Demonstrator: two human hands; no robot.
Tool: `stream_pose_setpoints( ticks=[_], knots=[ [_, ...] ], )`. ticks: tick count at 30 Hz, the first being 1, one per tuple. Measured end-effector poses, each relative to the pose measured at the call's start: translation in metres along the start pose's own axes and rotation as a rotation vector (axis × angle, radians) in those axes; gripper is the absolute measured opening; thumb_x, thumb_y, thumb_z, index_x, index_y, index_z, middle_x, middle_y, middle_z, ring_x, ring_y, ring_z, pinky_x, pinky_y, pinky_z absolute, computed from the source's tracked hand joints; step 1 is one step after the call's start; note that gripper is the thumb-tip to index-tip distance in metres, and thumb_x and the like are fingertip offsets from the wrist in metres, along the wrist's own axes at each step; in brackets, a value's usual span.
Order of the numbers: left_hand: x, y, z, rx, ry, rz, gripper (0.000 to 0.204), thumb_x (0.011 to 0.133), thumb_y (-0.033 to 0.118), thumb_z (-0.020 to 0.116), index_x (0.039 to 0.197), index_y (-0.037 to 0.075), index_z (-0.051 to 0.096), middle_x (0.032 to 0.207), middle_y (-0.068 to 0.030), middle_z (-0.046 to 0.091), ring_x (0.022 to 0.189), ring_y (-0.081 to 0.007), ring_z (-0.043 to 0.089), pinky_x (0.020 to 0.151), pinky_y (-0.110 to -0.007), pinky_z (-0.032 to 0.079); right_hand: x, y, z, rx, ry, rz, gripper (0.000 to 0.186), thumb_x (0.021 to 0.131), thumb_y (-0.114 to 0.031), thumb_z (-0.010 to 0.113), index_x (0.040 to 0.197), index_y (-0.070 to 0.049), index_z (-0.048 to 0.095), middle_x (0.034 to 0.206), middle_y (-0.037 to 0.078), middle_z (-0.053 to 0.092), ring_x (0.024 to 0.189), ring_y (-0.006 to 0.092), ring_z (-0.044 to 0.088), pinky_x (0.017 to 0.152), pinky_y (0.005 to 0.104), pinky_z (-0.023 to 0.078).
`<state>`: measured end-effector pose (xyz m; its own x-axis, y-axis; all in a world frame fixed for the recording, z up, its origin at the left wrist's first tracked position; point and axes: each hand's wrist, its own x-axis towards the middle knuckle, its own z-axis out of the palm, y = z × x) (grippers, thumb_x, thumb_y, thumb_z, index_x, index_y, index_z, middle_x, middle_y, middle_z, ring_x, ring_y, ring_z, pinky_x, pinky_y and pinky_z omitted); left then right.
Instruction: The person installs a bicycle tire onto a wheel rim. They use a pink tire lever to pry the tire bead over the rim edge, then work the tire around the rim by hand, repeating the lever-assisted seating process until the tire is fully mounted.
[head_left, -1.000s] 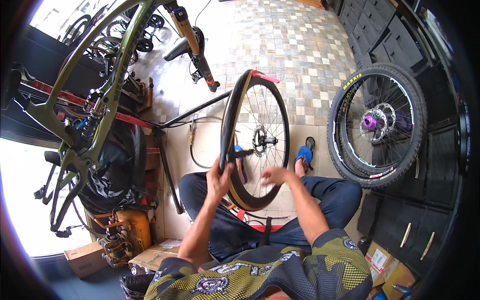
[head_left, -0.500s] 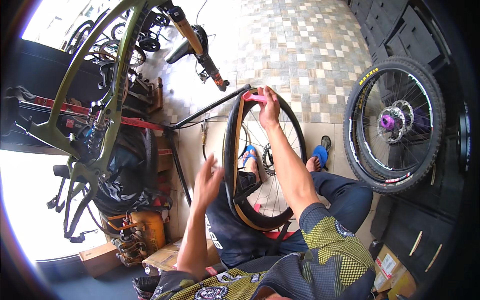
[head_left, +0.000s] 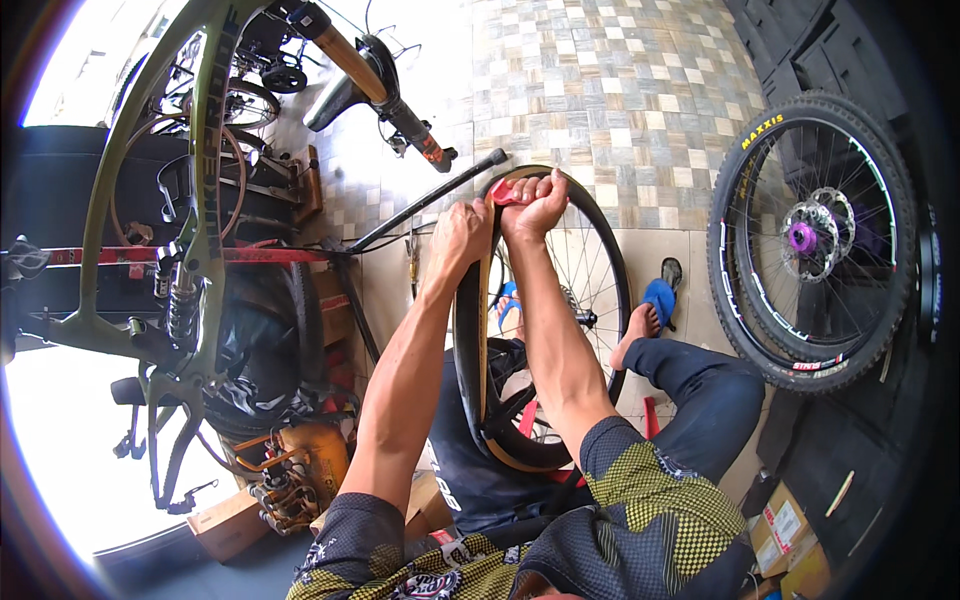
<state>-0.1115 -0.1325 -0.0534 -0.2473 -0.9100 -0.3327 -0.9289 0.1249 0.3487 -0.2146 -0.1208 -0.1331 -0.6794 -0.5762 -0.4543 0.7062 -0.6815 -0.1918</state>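
R hand [head_left: 535, 207] is shut in a fist round a red tire lever [head_left: 505, 193], fingers curled tight, at the top of the bike wheel. L hand [head_left: 462, 232] is just beside it, on the wheel's L side. Its fingers are bent & close together on the black tire [head_left: 468, 345], but the tips are hid, so can't tell if they pinch it.

The bike wheel [head_left: 612, 250] stands up in front of the person, w/ its low end by the lap. The tire has a tan side. The R arm hides part of the spokes & the mid. The hub [head_left: 588, 320] pokes out just past the arm.

Feet in blue flip-flops [head_left: 658, 303] are on the floor [head_left: 640, 110], one seen thru the wheel & one to its R. The person has dark pants [head_left: 700, 400] & a yellow & black shirt [head_left: 665, 505].

Over on the L, a green bike frame [head_left: 95, 260] is held up high, w/ a gold fork [head_left: 355, 65] near the top. An orange tank [head_left: 318, 460] is low on the L, near a cardboard box [head_left: 225, 525]. Way over on the R, 2 fat, bumpy tires [head_left: 728, 250] are on wheels side by side, w/ a purple hub [head_left: 802, 237]. Black drawers [head_left: 830, 55] are behind them.
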Motion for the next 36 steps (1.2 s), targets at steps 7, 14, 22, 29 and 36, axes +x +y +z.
stream_pose_setpoints(
  ticks=[7, 14, 22, 29, 36],
  knots=[
    [0.075, 0.040, 0.003, -0.476, -0.385, -0.169, 0.069, 0.105, 0.059, 0.060, 0.098, -0.008, 0.073, 0.085, -0.0129, 0.075, 0.076, -0.0239, 0.071, 0.074, -0.038, 0.058, 0.000, -0.025, -0.004, -0.007, -0.070, -0.016, 0.044, 0.104, -0.030, 0.055, 0.066, -0.018, 0.035, 0.053, 0.001, 0.033, 0.049, 0.0176, 0.036, 0.065, 0.0397, 0.047],
    [0.163, 0.010, 0.080, -0.816, -0.851, -0.057, 0.020, 0.102, 0.016, 0.061, 0.093, 0.003, 0.072, 0.079, -0.0064, 0.069, 0.069, -0.0138, 0.064, 0.064, -0.032, 0.054, -0.004, -0.048, 0.010, 0.039, -0.059, 0.019, 0.044, 0.102, -0.028, 0.054, 0.064, -0.019, 0.034, 0.052, 0.001, 0.032, 0.050, 0.0181, 0.035, 0.076, 0.0432, 0.047],
    [0.152, 0.023, 0.094, -1.343, -1.027, -0.273, 0.022, 0.107, 0.011, 0.054, 0.098, -0.003, 0.068, 0.071, -0.0060, 0.064, 0.062, -0.0142, 0.061, 0.062, -0.030, 0.053, -0.003, -0.061, 0.015, 0.079, -0.023, 0.029, 0.043, 0.099, -0.023, 0.055, 0.063, -0.020, 0.032, 0.050, 0.001, 0.031, 0.048, 0.0183, 0.034, 0.074, 0.0423, 0.049],
    [0.127, 0.054, 0.068, -0.982, -0.897, -0.107, 0.040, 0.116, 0.034, 0.054, 0.122, 0.001, 0.074, 0.079, 0.0022, 0.069, 0.064, -0.0057, 0.057, 0.062, -0.024, 0.049, -0.011, -0.066, 0.018, 0.061, 0.063, 0.020, 0.039, 0.094, -0.019, 0.055, 0.062, -0.019, 0.033, 0.051, 0.001, 0.031, 0.048, 0.0185, 0.035, 0.074, 0.0433, 0.051],
    [0.136, 0.056, 0.083, -0.826, -0.849, -0.043, 0.043, 0.116, 0.038, 0.054, 0.130, 0.001, 0.071, 0.089, 0.0003, 0.073, 0.070, -0.0052, 0.061, 0.069, -0.024, 0.053, -0.020, -0.075, 0.017, 0.023, 0.066, 0.025, 0.039, 0.093, -0.020, 0.054, 0.062, -0.020, 0.031, 0.051, 0.001, 0.030, 0.050, 0.0185, 0.035, 0.076, 0.0436, 0.051]
  ],
)
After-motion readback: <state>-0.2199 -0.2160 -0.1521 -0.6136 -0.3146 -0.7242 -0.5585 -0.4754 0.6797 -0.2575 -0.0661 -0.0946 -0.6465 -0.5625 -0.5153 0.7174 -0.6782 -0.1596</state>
